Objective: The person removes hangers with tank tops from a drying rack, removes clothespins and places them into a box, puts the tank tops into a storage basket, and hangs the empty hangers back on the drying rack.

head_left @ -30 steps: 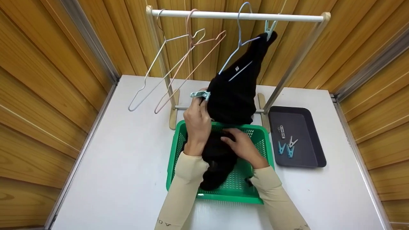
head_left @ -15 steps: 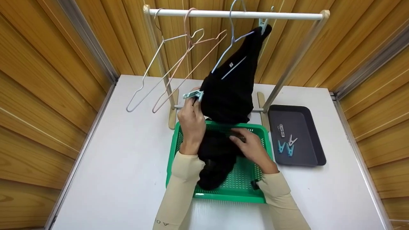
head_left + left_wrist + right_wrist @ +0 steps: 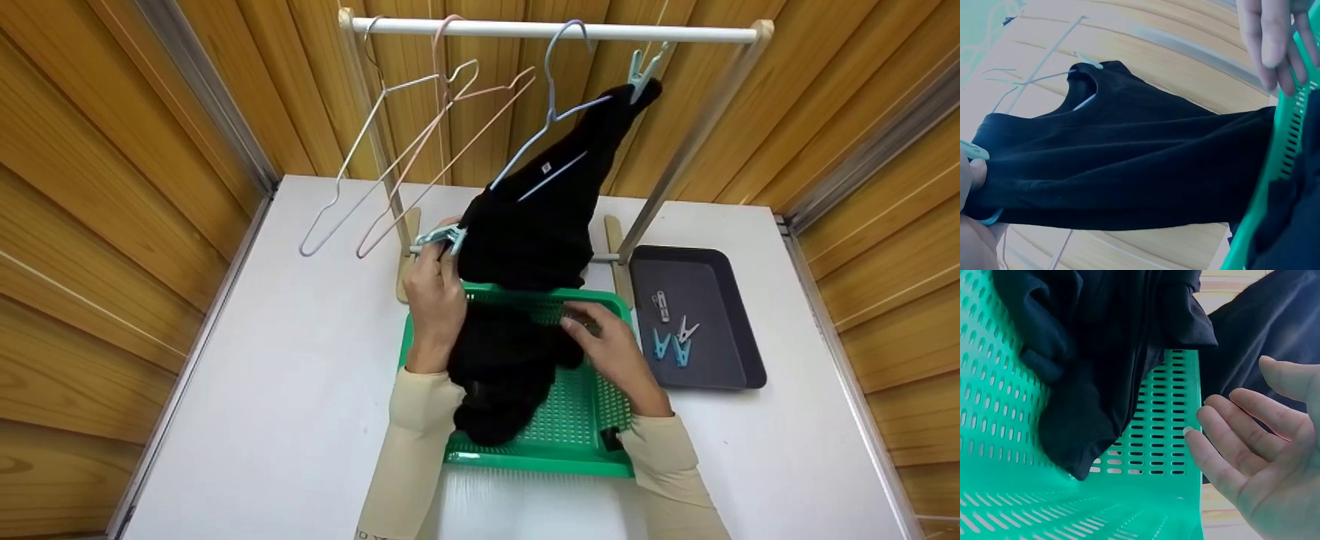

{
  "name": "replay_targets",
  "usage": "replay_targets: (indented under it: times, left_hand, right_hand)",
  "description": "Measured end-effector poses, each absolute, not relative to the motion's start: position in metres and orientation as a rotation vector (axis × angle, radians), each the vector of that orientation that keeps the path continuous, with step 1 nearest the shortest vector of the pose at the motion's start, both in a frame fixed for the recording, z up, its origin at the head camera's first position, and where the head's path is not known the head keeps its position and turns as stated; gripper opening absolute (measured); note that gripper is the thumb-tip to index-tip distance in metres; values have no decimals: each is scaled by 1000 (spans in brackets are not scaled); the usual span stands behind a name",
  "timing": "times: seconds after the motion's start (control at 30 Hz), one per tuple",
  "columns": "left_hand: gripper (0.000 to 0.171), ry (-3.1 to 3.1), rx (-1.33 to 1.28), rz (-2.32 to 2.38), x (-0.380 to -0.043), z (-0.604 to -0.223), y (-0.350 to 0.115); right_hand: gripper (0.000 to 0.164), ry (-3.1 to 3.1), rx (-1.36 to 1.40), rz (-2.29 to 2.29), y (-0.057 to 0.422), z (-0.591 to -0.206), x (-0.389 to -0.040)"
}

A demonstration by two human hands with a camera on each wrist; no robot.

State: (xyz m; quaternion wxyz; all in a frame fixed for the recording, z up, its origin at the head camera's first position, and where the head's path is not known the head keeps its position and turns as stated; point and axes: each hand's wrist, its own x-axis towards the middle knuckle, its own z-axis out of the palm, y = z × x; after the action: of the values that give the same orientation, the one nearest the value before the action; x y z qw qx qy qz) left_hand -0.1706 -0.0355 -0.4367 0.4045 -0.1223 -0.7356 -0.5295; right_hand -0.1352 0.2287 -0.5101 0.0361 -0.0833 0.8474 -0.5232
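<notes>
A black shirt hangs tilted on a blue wire hanger, its neckline and small label showing. One pale blue clothespin clips the high shoulder; another clothespin sits at the low shoulder. There my left hand pinches the cloth beside the pin, thumb and fingertips on it in the left wrist view. My right hand is above the basket's right side, fingers spread and holding nothing, as the right wrist view shows. Dark crumpled clothing lies in the green basket.
A white rack bar carries the blue hanger, a white hanger and a pink hanger. The wooden rack feet stand behind the basket. A dark tray at right holds several clothespins.
My left hand has drawn the low shoulder left and slightly down, with its clothespin, and the hanger tilts along. My right hand has moved right, away from the clothing.
</notes>
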Motion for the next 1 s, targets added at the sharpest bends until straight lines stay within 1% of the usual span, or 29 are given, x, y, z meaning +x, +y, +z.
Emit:
replay_targets:
  times: [0.33, 0.73, 1.0]
  left_hand:
    - [22, -1895, -317, -1329, -166, -450, -53]
    - [26, -1924, -391, -1511, -157, -475, -83]
    - [15, -2036, -387, -1555, -148, -489, -101]
  right_hand:
    - [41, 2623, -156, -1618, 239, -509, -128]
    - [40, 2637, -67, -1714, 250, -509, -125]
    - [37, 2688, -6, -1759, 251, -505, -125]
